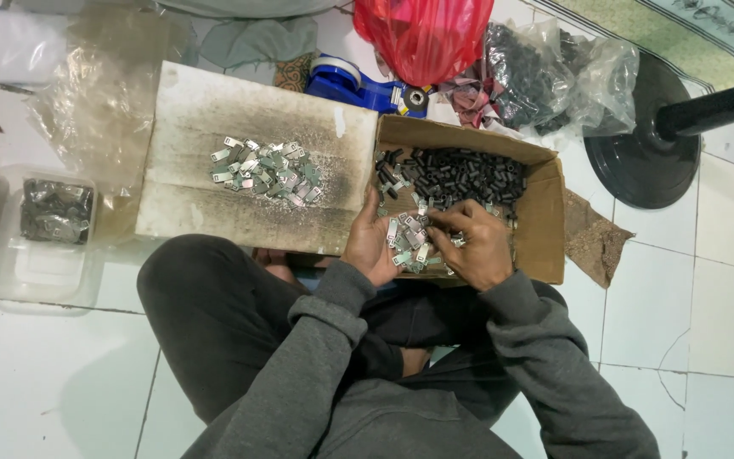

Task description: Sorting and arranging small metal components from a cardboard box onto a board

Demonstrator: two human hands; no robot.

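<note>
- head view: person sitting cross-legged on a white tile floor [707,306], grey sleeves, both hands together over the near edge of a cardboard box [545,229].
- left hand [373,246] is cupped palm up with a little heap of small metal clips [408,240] lying in it, fingers loosely curled round them.
- right hand [477,246] is right beside it, fingertips pinched down into that same heap of clips. can't tell if it has actually gripped one.
- the box holds a load of small black plastic pieces [460,174] at its far end.
- left of the box there's a smudged white board [214,195] with another pile of metal clips [267,172] on it.
- behind: red plastic bag [422,34], blue tape dispenser [358,85], clear bags of black parts [537,76].
</note>
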